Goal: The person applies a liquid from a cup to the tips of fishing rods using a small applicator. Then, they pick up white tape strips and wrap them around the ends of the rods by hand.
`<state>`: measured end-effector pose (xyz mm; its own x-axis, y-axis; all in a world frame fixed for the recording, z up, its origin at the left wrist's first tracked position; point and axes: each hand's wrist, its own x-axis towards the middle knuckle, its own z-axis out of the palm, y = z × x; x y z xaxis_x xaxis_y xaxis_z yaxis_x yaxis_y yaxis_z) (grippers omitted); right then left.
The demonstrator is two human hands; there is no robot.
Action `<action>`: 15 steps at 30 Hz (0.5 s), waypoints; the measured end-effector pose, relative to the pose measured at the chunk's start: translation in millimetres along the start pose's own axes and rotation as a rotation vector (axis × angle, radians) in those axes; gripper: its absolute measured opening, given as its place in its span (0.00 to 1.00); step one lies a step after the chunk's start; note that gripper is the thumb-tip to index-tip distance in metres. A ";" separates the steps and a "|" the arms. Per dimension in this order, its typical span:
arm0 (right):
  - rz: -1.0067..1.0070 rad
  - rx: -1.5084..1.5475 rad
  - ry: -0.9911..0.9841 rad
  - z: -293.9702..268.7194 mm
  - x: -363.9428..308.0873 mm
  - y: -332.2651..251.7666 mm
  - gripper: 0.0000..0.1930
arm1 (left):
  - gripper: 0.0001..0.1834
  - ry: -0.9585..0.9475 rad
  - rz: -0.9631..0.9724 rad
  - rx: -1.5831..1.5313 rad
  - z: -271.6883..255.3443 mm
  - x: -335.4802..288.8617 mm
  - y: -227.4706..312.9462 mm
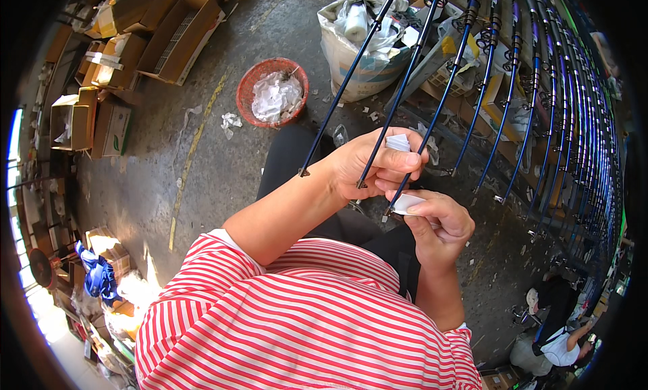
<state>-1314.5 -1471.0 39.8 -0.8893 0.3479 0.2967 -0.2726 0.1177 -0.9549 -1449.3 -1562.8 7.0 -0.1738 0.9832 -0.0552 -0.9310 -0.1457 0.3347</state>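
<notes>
Left hand [374,166]: fingers curled shut around the butt end of a dark blue fishing rod [395,106], with a small white slip [397,143] pinched between thumb and forefinger against the shaft.
Right hand [439,228]: closed, thumb and fingers pinching a white label piece [407,202] just below the left hand, touching the lower end of a neighbouring rod.
Held rod: slants up and away from the left hand toward the upper right; its butt end sits at the left palm.
Rod row [540,106]: many blue and purple rods with ring guides, lined up side by side right of the left hand, curving along the right rim.
Red basket [251,86]: on the concrete floor, up and left of the left hand, holding crumpled white scraps.
White sack [364,66]: just above the left hand, beside the basket, stuffed with plastic and paper waste.
Cardboard boxes [175,32]: well apart, far upper left of the left hand, several open.
Shirt [304,322]: red and white stripes, below the hands.
Another person [557,336]: seated low, far lower right of the left hand.
</notes>
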 end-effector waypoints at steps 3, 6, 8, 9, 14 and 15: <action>-0.008 -0.043 -0.002 -0.2 1.0 -2.7 0.05 | 0.15 -0.013 0.002 -0.010 -1.5 0.2 -0.4; -0.006 -0.063 0.025 1.0 -0.7 -1.9 0.05 | 0.15 -0.008 0.011 -0.012 -1.7 -0.2 -1.3; 0.001 -0.068 0.039 0.9 -1.6 -2.0 0.06 | 0.15 -0.003 0.013 -0.011 -1.4 0.0 -1.4; 0.006 -0.071 0.039 0.5 -1.6 -2.5 0.06 | 0.15 -0.002 0.012 -0.012 -1.4 0.1 -1.3; 0.006 -0.059 0.031 -0.4 -2.3 -0.4 0.06 | 0.15 -0.004 0.001 -0.013 -0.9 0.3 -0.4; 0.006 -0.051 0.029 0.1 -1.6 -0.8 0.06 | 0.14 -0.007 -0.001 -0.015 -0.5 0.5 -0.4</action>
<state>-1313.0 -1471.7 40.1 -0.8799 0.3753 0.2914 -0.2472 0.1623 -0.9553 -1449.2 -1562.3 6.4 -0.1708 0.9841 -0.0491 -0.9359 -0.1465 0.3204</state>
